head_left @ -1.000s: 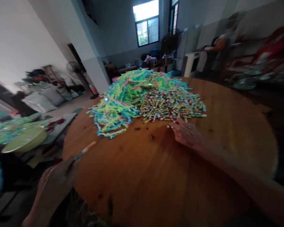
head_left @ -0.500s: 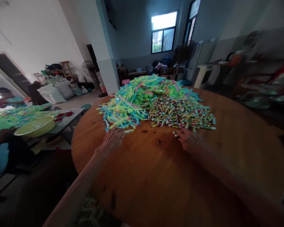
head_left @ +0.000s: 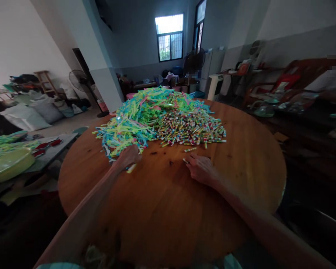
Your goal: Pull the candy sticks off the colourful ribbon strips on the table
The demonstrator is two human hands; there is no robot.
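Note:
My left hand is closed at the near edge of a heap of thin blue, green, yellow and pink strips. A pale yellow strip sticks out below its fingers. To the right, my right hand pinches a small white-ended tube, mostly hidden by the fingers. Just beyond it, a single patterned tube lies on the round wooden table. Behind that is a pile of short patterned tubes with white ends, against the strips.
On the left, a side table bears more strips, red items and a yellow basin. White sacks and a standing fan are behind it. A wooden chair stands at the right, with a person partly visible.
My view has turned to the right, so the table appears further left. My right hand has drawn back a little from the tube pile, and a loose tube now lies beyond it.

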